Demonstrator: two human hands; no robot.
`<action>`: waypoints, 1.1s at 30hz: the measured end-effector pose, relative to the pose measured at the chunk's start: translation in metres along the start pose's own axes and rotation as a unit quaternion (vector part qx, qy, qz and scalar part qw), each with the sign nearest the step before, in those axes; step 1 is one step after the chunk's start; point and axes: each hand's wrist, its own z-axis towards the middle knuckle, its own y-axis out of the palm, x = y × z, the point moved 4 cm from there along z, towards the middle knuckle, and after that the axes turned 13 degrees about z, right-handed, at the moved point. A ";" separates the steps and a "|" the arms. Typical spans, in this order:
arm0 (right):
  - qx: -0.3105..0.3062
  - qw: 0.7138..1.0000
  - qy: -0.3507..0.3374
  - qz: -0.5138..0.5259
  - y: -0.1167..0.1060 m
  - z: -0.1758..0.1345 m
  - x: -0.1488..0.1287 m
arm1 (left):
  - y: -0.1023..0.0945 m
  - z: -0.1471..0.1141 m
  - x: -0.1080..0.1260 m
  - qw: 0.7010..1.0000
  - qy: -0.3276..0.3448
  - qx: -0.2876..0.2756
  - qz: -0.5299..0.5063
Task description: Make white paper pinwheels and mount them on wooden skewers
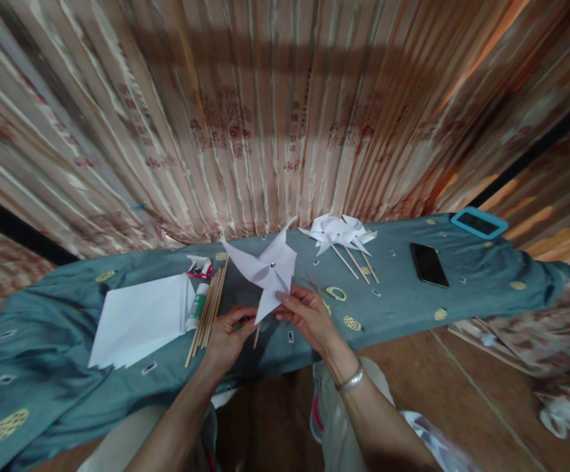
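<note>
A white paper pinwheel with a small pin at its centre is held up over the cloth-covered table. My left hand is closed at its lower end, around the wooden stick, whose tip shows below the fingers. My right hand pinches the lower paper blade between thumb and fingers. Most of the stick is hidden behind the paper. Left of the hands lie several wooden sticks, beside a glue stick and a stack of white paper. Scissors with yellow-green handles lie just beyond my right hand.
Finished-looking pinwheels on sticks lie at the back of the table. A small red-and-white box holds dark bits. To the right are a black phone and a blue-framed device. Curtains hang behind the table.
</note>
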 end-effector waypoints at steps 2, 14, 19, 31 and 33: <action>-0.068 0.996 0.057 -0.015 0.014 -0.009 0.012 | -0.001 0.001 0.000 1.000 -0.003 0.002 -0.013; 0.062 0.993 -0.089 -0.049 -0.039 0.002 -0.036 | -0.003 -0.002 0.003 0.998 -0.046 -0.004 -0.029; 0.030 0.991 -0.099 -0.081 -0.031 0.009 -0.024 | 0.003 -0.005 0.007 0.997 -0.052 -0.045 -0.046; 0.039 0.995 -0.067 -0.068 -0.020 0.006 -0.019 | -0.002 0.000 -0.001 1.000 -0.017 -0.014 -0.005; 0.017 0.997 -0.043 -0.068 -0.012 0.002 -0.010 | -0.001 0.001 -0.003 1.000 0.002 -0.008 0.003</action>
